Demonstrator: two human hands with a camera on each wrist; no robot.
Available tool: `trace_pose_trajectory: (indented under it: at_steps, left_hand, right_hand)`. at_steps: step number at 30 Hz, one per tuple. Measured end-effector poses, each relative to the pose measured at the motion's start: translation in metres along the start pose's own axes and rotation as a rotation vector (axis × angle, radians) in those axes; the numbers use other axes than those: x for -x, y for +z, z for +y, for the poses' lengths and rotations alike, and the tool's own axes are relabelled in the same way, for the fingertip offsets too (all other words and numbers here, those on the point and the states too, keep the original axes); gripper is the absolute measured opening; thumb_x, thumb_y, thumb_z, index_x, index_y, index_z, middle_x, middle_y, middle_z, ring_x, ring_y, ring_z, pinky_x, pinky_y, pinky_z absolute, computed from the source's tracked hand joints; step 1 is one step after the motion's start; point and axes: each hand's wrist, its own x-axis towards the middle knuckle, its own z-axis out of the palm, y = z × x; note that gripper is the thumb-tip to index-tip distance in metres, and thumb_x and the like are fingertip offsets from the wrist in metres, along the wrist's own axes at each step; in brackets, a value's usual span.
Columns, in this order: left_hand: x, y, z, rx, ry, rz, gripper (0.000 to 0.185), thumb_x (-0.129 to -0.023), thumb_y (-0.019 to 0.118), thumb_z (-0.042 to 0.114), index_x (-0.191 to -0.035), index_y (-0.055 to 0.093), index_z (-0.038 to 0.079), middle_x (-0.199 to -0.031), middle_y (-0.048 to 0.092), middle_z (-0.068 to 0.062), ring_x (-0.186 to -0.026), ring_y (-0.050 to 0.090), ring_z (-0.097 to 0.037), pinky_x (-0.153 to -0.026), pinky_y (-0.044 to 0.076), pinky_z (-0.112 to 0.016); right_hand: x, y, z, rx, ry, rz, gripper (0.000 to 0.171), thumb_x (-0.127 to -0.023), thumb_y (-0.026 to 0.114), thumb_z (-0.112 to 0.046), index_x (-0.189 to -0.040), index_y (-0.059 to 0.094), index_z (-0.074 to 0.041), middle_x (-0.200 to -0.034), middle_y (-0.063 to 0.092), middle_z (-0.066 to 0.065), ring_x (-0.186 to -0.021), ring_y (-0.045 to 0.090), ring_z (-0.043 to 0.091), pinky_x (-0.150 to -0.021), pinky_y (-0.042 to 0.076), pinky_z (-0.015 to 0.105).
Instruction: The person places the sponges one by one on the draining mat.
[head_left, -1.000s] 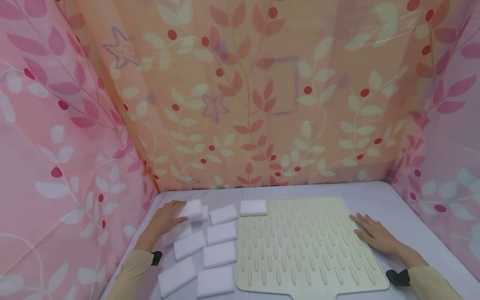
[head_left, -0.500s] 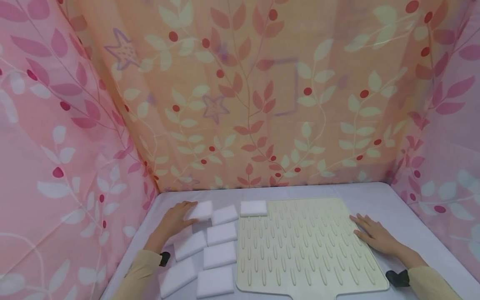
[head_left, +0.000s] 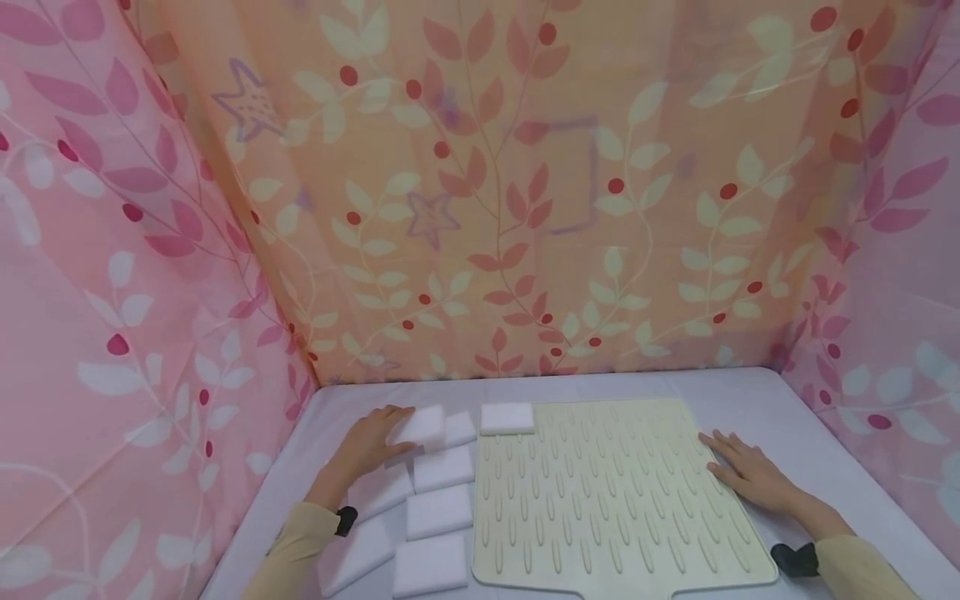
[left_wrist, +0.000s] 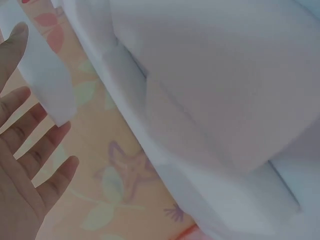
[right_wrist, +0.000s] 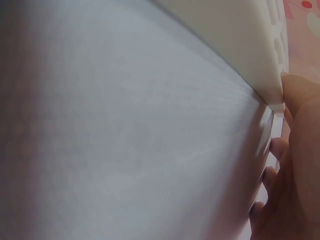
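Between thumb and fingers my left hand [head_left: 367, 446] pinches a white sponge block [head_left: 422, 425]. In the head view this block overlaps another white block [head_left: 461, 428] lying left of the cream board [head_left: 622, 492]. The left wrist view shows the held block [left_wrist: 47, 75] between the thumb and fingertips. A single white block [head_left: 507, 418] lies on the board's far left corner. My right hand [head_left: 753, 475] rests at the board's right edge, fingers spread and thumb at the rim. In the right wrist view, the thumb is against the board's side [right_wrist: 240, 45].
Several more white blocks [head_left: 439, 510] lie in rough columns left of the board, some partly behind the left forearm. Rows of long raised ridges cover the board, and its handle [head_left: 626, 593] points toward me. Patterned curtains [head_left: 480, 208] enclose the white table [head_left: 750, 392].
My left hand has moved right with the pinched block, from the far left of the blocks toward the board's far left corner. The right hand has stayed in place.
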Motion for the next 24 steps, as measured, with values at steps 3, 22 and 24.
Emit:
trace_pose_trajectory:
  at_steps: [3, 22, 24]
  left_hand:
    - [-0.002, 0.001, 0.006, 0.003, 0.023, 0.015, 0.063, -0.078, 0.07, 0.043, -0.13, 0.053, 0.013, -0.12, 0.058, -0.01, -0.11, 0.054, -0.032, -0.089, 0.043, -0.052]
    - [-0.021, 0.021, 0.041, -0.004, 0.074, -0.03, 0.065, -0.079, 0.065, 0.052, -0.132, 0.051, 0.018, -0.118, 0.058, -0.004, -0.108, 0.055, -0.027, -0.087, 0.045, -0.047]
    - [-0.023, 0.023, 0.045, -0.012, 0.088, -0.033, 0.065, -0.079, 0.064, 0.054, -0.132, 0.052, 0.018, -0.117, 0.058, -0.003, -0.107, 0.055, -0.026, -0.087, 0.045, -0.046]
  right_hand:
    - [0.0, 0.001, 0.0, 0.007, -0.01, 0.01, 0.058, -0.094, 0.05, -0.035, -0.143, 0.033, -0.009, -0.142, 0.026, 0.034, -0.13, 0.014, 0.057, -0.099, 0.003, 0.071]
    - [-0.001, -0.001, 0.002, -0.009, 0.007, -0.001, 0.06, -0.094, 0.05, -0.036, -0.144, 0.031, -0.01, -0.143, 0.024, 0.034, -0.13, 0.013, 0.057, -0.099, 0.002, 0.07]
    - [0.0, 0.0, 0.002, -0.009, 0.012, -0.004, 0.06, -0.094, 0.049, -0.037, -0.144, 0.031, -0.011, -0.143, 0.024, 0.033, -0.13, 0.013, 0.056, -0.099, 0.002, 0.07]
